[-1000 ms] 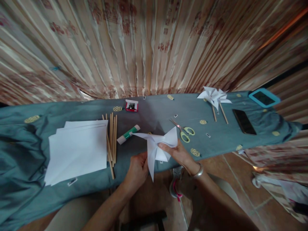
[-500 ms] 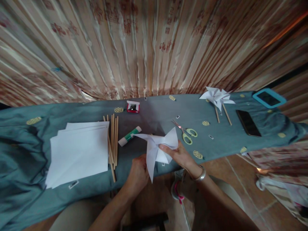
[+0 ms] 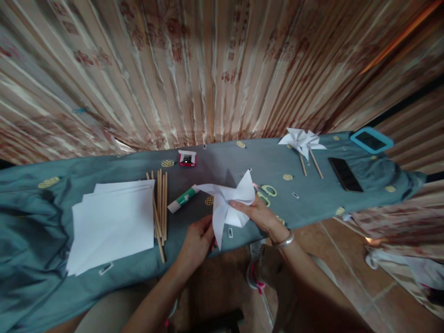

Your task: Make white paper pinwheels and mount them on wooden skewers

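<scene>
A folded white paper pinwheel [image 3: 227, 203] is held up just above the near edge of the table. My right hand [image 3: 258, 213] grips its right side, thumb on top and fingers closed under it. My left hand [image 3: 197, 240] is closed at the pinwheel's lower left point, fingertips pinched against the paper. A green and white glue stick [image 3: 182, 199] lies on the cloth just left of the pinwheel. Green-handled scissors [image 3: 265, 192] lie behind my right hand, partly hidden by the paper.
A teal cloth [image 3: 41, 222] covers the long table. White paper sheets [image 3: 113, 222] and several wooden sticks [image 3: 160, 203] lie at left. A red box [image 3: 187, 158], finished pinwheels on sticks [image 3: 302, 141], a black phone [image 3: 345, 174] and a blue-cased device [image 3: 371, 139] lie farther back. A curtain hangs behind.
The pinwheel and both hands have risen slightly and moved back over the table, covering more of the scissors. My left hand's fingers have shifted along the lower point.
</scene>
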The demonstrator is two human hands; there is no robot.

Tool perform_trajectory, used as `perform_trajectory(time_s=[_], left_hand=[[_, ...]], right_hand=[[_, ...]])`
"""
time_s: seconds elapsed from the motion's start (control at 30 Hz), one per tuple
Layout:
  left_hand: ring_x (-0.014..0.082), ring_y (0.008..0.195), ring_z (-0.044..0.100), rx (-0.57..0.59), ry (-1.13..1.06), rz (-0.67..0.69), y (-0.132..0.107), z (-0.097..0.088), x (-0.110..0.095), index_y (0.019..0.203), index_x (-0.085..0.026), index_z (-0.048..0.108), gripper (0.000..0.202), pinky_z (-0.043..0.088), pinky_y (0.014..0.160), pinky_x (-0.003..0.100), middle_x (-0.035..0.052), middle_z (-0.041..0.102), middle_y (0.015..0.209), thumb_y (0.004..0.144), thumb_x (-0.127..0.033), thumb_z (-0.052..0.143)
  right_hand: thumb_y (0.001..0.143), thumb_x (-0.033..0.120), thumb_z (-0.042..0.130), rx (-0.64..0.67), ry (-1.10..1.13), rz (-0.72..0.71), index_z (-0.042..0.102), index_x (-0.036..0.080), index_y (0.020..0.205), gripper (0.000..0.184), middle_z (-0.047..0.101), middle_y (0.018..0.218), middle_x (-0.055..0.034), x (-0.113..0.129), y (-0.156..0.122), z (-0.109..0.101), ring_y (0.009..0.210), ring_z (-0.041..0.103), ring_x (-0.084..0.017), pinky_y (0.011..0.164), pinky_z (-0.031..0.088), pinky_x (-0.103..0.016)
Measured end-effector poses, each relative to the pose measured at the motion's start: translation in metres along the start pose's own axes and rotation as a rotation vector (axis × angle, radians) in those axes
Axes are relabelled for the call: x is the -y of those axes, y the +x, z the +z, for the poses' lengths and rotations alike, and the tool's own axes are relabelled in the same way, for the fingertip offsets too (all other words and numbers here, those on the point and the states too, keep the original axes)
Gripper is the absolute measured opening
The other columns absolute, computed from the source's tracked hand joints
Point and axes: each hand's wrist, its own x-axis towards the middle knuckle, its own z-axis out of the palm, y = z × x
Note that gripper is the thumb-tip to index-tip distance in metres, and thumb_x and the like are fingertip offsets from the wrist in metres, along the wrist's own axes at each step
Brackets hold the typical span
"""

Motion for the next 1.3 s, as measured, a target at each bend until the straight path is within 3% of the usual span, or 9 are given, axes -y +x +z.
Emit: perform_trajectory(time_s=[0.17,0.33,0.7,0.83,1.07,1.3], left_hand=[[0.0114,0.041,0.049,0.003,-0.050,-0.031,-0.002,0.000,-0.008,0.083,-0.012,0.063,0.042,0.040,0.044,0.022,-0.0019,0.056,0.048,0.072,-0.053,0.056],[0.0103,0.037,0.045,-0.045,-0.153,-0.074,-0.002,0.002,-0.011,0.079,-0.014,0.060,0.043,0.037,0.040,0.023,-0.0032,0.055,0.046,0.063,-0.054,0.063],[0.0104,0.037,0.048,-0.014,-0.176,-0.031,0.000,0.002,-0.013,0.065,-0.017,0.057,0.034,0.039,0.042,0.023,-0.0019,0.056,0.044,0.065,-0.051,0.061],[0.0116,0.040,0.051,-0.063,-0.215,-0.006,0.004,0.000,-0.011,0.069,-0.015,0.061,0.034,0.041,0.043,0.023,0.0009,0.062,0.052,0.064,-0.048,0.064],[0.0119,0.045,0.053,-0.140,-0.237,0.034,0.008,0.001,-0.016,0.069,-0.014,0.067,0.027,0.043,0.047,0.023,0.0010,0.064,0.055,0.067,-0.041,0.064],[0.0173,0.058,0.063,-0.249,-0.325,0.024,0.012,-0.001,-0.019,0.073,-0.014,0.071,0.030,0.049,0.056,0.028,0.0066,0.073,0.073,0.061,-0.042,0.071]], right_hand=[[0.060,0.042,0.082,-0.015,0.031,-0.025,0.073,0.016,0.086,0.038,0.074,0.081,-0.0037,0.009,0.005,-0.008,0.066,0.063,-0.015,0.064,0.051,-0.028],[0.059,0.041,0.083,-0.029,0.053,-0.013,0.073,0.015,0.088,0.040,0.076,0.086,-0.0053,0.019,0.005,-0.013,0.068,0.065,-0.017,0.066,0.051,-0.029],[0.062,0.044,0.081,0.035,0.087,-0.011,0.074,0.014,0.083,0.037,0.075,0.077,-0.0031,0.020,0.007,-0.021,0.060,0.060,-0.012,0.058,0.047,-0.024],[0.065,0.046,0.079,0.053,0.085,-0.091,0.074,0.017,0.094,0.041,0.076,0.088,-0.0041,0.022,0.007,-0.024,0.070,0.064,-0.014,0.067,0.050,-0.027],[0.071,0.059,0.071,-0.149,-0.030,-0.291,0.073,0.021,0.100,0.048,0.075,0.089,-0.0034,0.025,0.006,-0.023,0.082,0.065,-0.019,0.079,0.051,-0.031],[0.083,0.060,0.056,-0.196,-0.147,-0.383,0.073,0.022,0.104,0.046,0.074,0.097,-0.0054,0.027,0.004,-0.024,0.099,0.064,-0.022,0.097,0.044,-0.039]])
